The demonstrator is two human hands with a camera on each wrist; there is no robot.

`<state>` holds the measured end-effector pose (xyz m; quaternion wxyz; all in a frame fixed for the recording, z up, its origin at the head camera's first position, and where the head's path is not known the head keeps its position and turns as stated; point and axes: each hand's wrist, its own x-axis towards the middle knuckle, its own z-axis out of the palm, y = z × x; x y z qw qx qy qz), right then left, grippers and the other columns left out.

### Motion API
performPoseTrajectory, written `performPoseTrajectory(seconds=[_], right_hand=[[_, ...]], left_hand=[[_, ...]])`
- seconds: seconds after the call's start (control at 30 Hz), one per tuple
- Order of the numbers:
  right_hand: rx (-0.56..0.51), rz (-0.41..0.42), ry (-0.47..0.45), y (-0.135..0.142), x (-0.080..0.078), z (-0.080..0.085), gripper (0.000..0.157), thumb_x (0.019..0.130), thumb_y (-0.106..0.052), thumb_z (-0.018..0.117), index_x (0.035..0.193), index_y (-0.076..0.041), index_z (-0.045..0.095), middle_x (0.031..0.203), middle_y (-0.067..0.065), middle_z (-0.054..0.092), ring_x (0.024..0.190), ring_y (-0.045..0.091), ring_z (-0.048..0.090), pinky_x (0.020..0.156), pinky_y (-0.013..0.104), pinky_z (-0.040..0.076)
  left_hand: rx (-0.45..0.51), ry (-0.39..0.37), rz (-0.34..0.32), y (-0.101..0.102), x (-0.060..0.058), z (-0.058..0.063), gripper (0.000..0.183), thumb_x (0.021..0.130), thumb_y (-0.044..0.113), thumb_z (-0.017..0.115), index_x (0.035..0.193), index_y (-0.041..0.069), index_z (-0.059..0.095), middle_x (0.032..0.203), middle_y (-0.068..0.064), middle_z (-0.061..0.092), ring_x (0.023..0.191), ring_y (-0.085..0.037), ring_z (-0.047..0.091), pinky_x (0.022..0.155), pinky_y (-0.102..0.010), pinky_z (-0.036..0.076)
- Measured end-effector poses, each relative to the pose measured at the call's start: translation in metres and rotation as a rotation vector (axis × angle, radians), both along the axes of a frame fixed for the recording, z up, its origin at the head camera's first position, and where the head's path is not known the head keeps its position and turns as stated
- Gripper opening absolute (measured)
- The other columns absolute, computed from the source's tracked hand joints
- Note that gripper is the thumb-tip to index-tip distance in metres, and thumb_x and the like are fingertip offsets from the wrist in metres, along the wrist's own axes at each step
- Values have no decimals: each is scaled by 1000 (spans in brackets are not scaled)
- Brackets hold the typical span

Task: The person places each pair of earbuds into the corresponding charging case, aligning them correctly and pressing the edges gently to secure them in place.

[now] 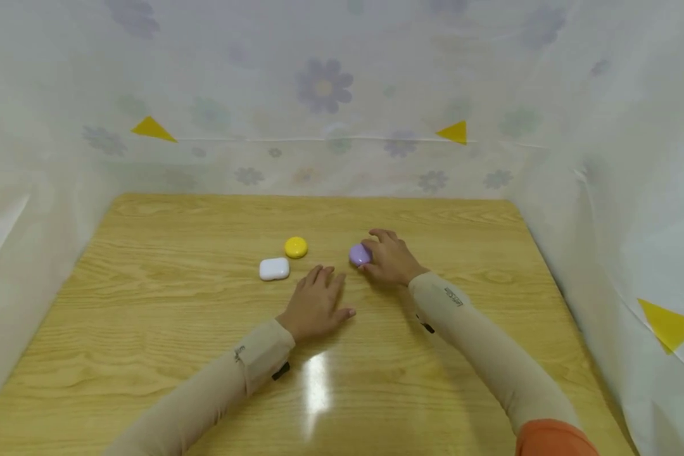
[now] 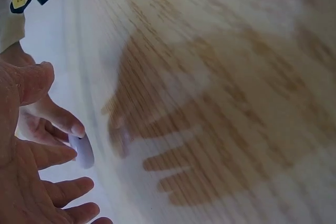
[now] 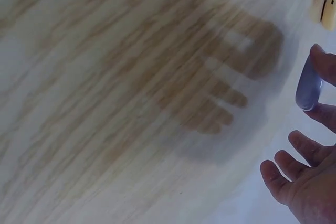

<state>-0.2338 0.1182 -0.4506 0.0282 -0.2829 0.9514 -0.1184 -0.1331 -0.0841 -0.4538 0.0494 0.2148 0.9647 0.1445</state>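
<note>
My right hand [image 1: 393, 258] pinches a small, glossy, round purple case [image 1: 358, 254] between thumb and index finger, right of the table's middle. In the right wrist view the purple case [image 3: 308, 85] stands on edge between the two fingertips, with the other fingers loosely bent below it. Nearer to me and to the left, my left hand [image 1: 315, 305] is palm down with its fingers spread, holding nothing. In the left wrist view its fingers [image 2: 71, 191] reach toward the purple case [image 2: 84, 152] without clear contact.
A round yellow case [image 1: 296, 247] and a white rounded-rectangular earbud case [image 1: 274, 269] lie close together left of the hands. The glossy wooden table [image 1: 148, 316] reflects the hands. Pale flowered sheeting [image 1: 216, 95] with yellow tape pieces [image 1: 455, 133] stands around the back and sides.
</note>
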Motion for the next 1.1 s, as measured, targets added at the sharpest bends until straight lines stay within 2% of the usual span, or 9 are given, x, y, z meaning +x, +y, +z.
performPoseTrajectory(seconds=[0.17,0.5,0.8,0.93,1.1], right_hand=[[21,-14,-51,0,-4,-5,52,88,-36,66,131,-8,55,143,22,44,134,43,40,101,59,41],[40,-33,-72,4,-7,-14,56,91,-38,61,137,-9,50,146,22,41,135,43,38,103,60,38],[-1,-61,-91,11,0,-18,62,93,-40,58,143,-9,41,146,24,40,134,46,38,104,62,37],[-54,-71,-46,16,12,-16,64,93,-40,57,145,-7,37,147,25,38,135,46,37,103,64,37],[-78,-45,59,20,35,-9,68,93,-42,57,144,-2,37,147,27,37,135,47,37,103,64,38]], left_hand=[[2,-15,-8,2,2,0,71,90,55,55,143,10,41,146,-21,40,137,-42,35,109,-55,36],[-3,-14,-20,3,2,-2,70,90,56,55,141,9,43,145,-20,41,136,-40,37,107,-54,38],[15,-12,-38,5,1,-2,70,91,56,53,142,10,43,146,-20,42,136,-39,38,107,-54,39],[25,30,-21,2,-2,-1,66,91,56,53,139,11,45,143,-20,44,134,-38,40,104,-53,42],[11,154,-1,-3,-7,0,61,92,53,53,134,9,49,137,-20,51,129,-38,46,99,-54,46]])
